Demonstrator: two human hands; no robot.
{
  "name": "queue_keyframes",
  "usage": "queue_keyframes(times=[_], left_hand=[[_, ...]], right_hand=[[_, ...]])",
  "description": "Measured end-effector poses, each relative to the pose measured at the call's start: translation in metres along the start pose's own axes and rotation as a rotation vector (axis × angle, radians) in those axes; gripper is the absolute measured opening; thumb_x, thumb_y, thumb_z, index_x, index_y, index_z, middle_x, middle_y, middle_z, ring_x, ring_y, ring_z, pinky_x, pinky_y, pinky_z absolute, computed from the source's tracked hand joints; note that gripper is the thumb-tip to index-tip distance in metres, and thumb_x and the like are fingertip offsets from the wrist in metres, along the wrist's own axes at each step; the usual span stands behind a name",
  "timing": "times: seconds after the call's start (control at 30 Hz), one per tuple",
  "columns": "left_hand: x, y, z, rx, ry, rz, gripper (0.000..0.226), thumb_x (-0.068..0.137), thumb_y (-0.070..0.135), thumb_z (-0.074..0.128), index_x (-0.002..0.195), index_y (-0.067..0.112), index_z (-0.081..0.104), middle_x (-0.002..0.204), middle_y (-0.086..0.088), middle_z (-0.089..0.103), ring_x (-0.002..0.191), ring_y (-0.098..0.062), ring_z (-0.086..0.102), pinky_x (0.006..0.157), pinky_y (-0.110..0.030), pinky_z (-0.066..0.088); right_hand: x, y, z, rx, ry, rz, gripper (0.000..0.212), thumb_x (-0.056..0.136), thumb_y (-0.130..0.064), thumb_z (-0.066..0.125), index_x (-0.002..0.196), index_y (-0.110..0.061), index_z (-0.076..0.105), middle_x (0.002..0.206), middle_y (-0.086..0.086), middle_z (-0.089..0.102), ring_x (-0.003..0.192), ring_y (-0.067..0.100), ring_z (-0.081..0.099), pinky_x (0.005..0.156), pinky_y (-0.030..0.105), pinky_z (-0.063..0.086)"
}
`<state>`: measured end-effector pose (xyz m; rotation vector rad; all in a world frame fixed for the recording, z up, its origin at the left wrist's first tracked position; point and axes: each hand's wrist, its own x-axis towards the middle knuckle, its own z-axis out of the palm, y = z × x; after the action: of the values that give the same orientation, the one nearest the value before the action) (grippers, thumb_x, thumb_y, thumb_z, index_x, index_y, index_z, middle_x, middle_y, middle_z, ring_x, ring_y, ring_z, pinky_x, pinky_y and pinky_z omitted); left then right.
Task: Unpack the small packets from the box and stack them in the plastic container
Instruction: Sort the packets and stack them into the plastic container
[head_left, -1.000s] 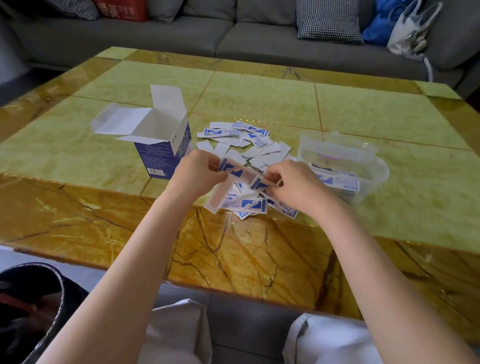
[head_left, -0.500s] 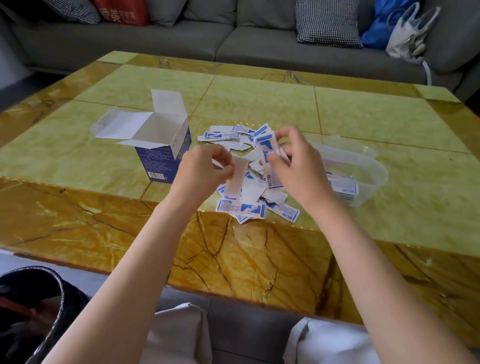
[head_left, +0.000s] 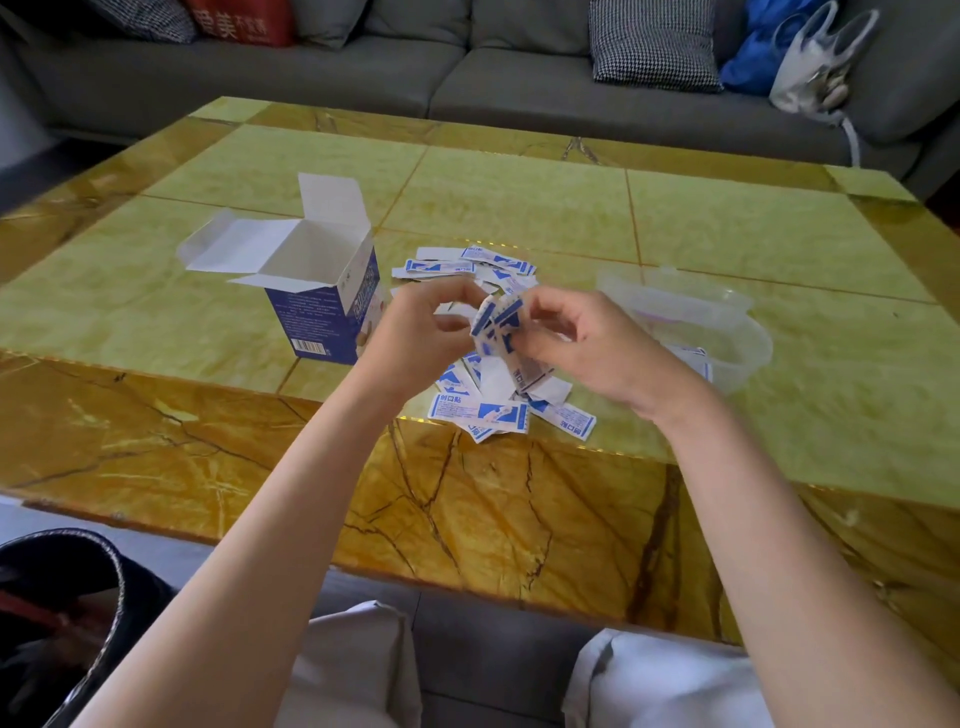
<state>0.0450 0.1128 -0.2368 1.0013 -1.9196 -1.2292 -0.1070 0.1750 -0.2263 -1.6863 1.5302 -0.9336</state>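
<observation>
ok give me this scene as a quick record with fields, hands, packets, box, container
left hand: left hand held above the pile, fingers curled at the bundle's left edge
right hand: right hand pinches a small bundle of packets
loose packets: pile of packets scattered on the table under both hands
box: blue box upright, flaps open, left of the pile
container: clear plastic container right of the pile, a few packets inside
surroundings: grey sofa behind the table
</observation>
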Motion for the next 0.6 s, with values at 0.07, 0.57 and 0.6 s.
queue_keyframes(times=[0.07,0.57,0.6], left_hand=[[-0.001,-0.003,0.002,0.03,-0.019,-0.028,0.019,0.079,0.003,0.067,0.087,0.02,0.061,0.098,0.006,0.065,0.078,-0.015,0.07,0.073,-0.028,0.055],[0.0,-0.03,0.01,0.567,-0.165,-0.042,0.018,0.078,0.017,0.071,0.077,0.016,0.053,0.076,0.005,0.056,0.076,-0.014,0.054,0.061,-0.017,0.039],[0.002,-0.028,0.008,0.494,-0.102,-0.045,0.018,0.079,0.016,0.071,0.073,0.015,0.053,0.073,0.004,0.058,0.072,-0.014,0.056,0.061,-0.016,0.041]], right_hand=[[-0.001,0.0,-0.003,-0.098,0.025,0.026,0.012,0.087,-0.01,0.061,0.082,-0.021,0.059,0.081,-0.014,0.06,0.078,0.0,0.056,0.076,0.018,0.042],[-0.003,0.012,0.0,-0.286,0.201,0.156,0.014,0.09,-0.006,0.053,0.089,0.007,0.055,0.077,0.012,0.054,0.07,0.023,0.046,0.058,0.025,0.033],[-0.002,0.013,0.0,-0.175,0.235,0.188,0.014,0.09,-0.006,0.053,0.09,0.008,0.056,0.082,0.016,0.059,0.073,0.026,0.051,0.065,0.028,0.04]])
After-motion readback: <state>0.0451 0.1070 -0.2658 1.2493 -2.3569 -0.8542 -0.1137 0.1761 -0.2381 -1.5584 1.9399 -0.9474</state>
